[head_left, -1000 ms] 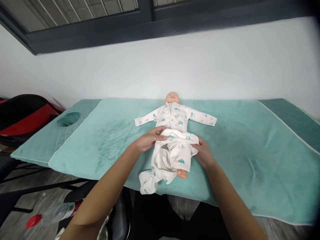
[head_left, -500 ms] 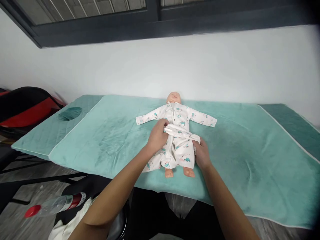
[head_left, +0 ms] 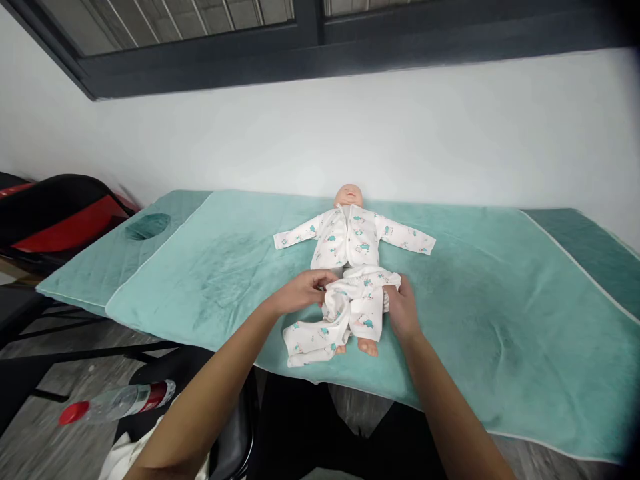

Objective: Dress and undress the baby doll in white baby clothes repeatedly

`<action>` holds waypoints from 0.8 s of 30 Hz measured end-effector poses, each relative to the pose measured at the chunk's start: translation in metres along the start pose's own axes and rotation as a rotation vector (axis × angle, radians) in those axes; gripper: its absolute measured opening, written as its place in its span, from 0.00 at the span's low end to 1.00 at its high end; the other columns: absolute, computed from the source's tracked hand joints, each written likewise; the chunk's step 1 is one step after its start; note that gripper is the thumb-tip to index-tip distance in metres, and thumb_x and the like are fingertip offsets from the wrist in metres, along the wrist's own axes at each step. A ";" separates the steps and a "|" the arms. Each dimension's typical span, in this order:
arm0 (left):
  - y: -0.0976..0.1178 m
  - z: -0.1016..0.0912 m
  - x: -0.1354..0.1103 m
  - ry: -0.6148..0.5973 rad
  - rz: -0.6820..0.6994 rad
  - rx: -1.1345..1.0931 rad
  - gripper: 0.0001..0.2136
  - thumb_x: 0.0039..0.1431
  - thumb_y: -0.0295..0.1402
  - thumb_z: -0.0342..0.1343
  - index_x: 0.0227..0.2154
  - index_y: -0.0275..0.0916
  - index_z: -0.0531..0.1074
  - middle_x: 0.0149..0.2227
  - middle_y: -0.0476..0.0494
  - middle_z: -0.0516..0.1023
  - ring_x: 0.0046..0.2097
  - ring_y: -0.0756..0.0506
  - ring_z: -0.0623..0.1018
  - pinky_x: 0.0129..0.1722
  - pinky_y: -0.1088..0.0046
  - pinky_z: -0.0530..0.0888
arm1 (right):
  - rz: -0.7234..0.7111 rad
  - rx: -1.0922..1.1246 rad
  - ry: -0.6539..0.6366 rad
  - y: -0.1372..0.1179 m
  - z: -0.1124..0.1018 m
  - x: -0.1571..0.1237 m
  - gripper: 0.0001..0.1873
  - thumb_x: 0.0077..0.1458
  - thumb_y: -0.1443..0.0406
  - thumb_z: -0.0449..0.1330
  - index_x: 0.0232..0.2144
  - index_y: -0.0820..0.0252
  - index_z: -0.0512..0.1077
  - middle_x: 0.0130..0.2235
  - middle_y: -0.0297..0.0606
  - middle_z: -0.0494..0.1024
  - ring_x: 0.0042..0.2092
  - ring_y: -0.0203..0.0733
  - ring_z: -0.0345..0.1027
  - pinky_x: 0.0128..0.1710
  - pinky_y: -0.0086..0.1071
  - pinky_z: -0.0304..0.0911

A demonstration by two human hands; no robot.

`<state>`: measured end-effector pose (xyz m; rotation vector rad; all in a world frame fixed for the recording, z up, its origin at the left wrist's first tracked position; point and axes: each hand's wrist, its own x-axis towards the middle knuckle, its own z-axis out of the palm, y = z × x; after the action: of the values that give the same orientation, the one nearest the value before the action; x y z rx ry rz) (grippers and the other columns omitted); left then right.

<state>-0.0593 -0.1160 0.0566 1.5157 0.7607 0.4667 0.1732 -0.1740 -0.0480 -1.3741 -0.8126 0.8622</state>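
A baby doll (head_left: 349, 195) lies on its back, head toward the wall, in a white printed baby top (head_left: 364, 245) with both sleeves spread. White printed baby pants (head_left: 367, 310) lie over its lower body, one leg crumpled and swung out to the left. At the waistband's left edge, the bent fingers of my left hand (head_left: 306, 291) pinch the cloth. My right hand (head_left: 403, 308) grips the waistband on the other side, its fingertips hidden by fabric. One doll foot (head_left: 368, 347) shows below a pant leg; the other is mostly covered.
A green padded massage bed (head_left: 460, 300) with a face hole (head_left: 147, 227) bears the doll, against a white wall (head_left: 300, 140). At left stands a red-and-black chair (head_left: 70, 223). A plastic bottle (head_left: 117, 403) with a red cap lies on a black seat at lower left.
My left hand has moved down and slightly left from the doll's belly. The pants' raised waistband has dropped below the top's hem, and the left pant leg is now bunched and twisted outward.
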 end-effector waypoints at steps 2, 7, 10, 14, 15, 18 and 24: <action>-0.002 0.002 0.005 0.111 0.066 0.045 0.06 0.49 0.29 0.62 0.32 0.38 0.74 0.34 0.48 0.75 0.36 0.49 0.73 0.37 0.73 0.70 | -0.031 0.075 -0.038 0.001 0.000 -0.001 0.12 0.52 0.59 0.60 0.39 0.55 0.70 0.36 0.31 0.74 0.37 0.40 0.66 0.37 0.31 0.62; -0.010 0.018 0.013 0.383 0.117 -0.326 0.10 0.48 0.34 0.63 0.31 0.40 0.67 0.27 0.55 0.68 0.27 0.52 0.67 0.28 0.77 0.65 | -0.172 0.145 -0.186 -0.018 -0.007 -0.001 0.16 0.50 0.65 0.60 0.44 0.54 0.73 0.45 0.35 0.76 0.48 0.44 0.69 0.50 0.36 0.62; -0.013 0.029 0.019 0.369 0.132 -0.326 0.12 0.47 0.34 0.64 0.32 0.41 0.66 0.26 0.56 0.67 0.26 0.53 0.65 0.26 0.78 0.63 | -0.225 0.029 -0.386 -0.050 -0.007 0.001 0.18 0.55 0.62 0.61 0.49 0.52 0.74 0.49 0.36 0.77 0.51 0.46 0.69 0.52 0.38 0.62; -0.005 0.033 0.025 0.314 0.217 -0.157 0.11 0.49 0.34 0.64 0.32 0.39 0.68 0.27 0.54 0.68 0.28 0.53 0.65 0.28 0.78 0.62 | -0.232 -0.305 -0.731 -0.097 0.008 0.014 0.13 0.48 0.57 0.68 0.37 0.54 0.80 0.34 0.33 0.79 0.37 0.44 0.71 0.38 0.35 0.65; -0.001 0.032 0.025 0.313 0.224 -0.112 0.10 0.50 0.35 0.63 0.32 0.39 0.68 0.27 0.54 0.67 0.28 0.53 0.65 0.28 0.78 0.62 | -0.228 -0.339 -0.808 -0.106 0.012 0.020 0.12 0.46 0.57 0.70 0.34 0.55 0.80 0.32 0.33 0.79 0.35 0.43 0.70 0.36 0.34 0.65; 0.008 0.025 0.022 0.339 0.196 -0.004 0.11 0.54 0.38 0.61 0.29 0.38 0.66 0.26 0.54 0.64 0.28 0.53 0.62 0.28 0.77 0.60 | -0.144 -0.220 -0.933 -0.116 0.020 0.043 0.13 0.44 0.57 0.69 0.33 0.58 0.80 0.30 0.33 0.79 0.33 0.43 0.71 0.32 0.33 0.65; -0.005 -0.001 0.019 0.274 0.117 -0.163 0.18 0.51 0.42 0.65 0.24 0.38 0.61 0.24 0.55 0.60 0.27 0.54 0.60 0.26 0.78 0.57 | 0.170 0.207 -0.772 -0.074 0.039 0.068 0.15 0.35 0.61 0.70 0.30 0.60 0.77 0.26 0.33 0.76 0.26 0.39 0.67 0.26 0.30 0.61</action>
<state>-0.0481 -0.1020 0.0490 1.3634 0.8269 0.8170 0.1737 -0.0962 0.0270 -0.9204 -1.1512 1.6082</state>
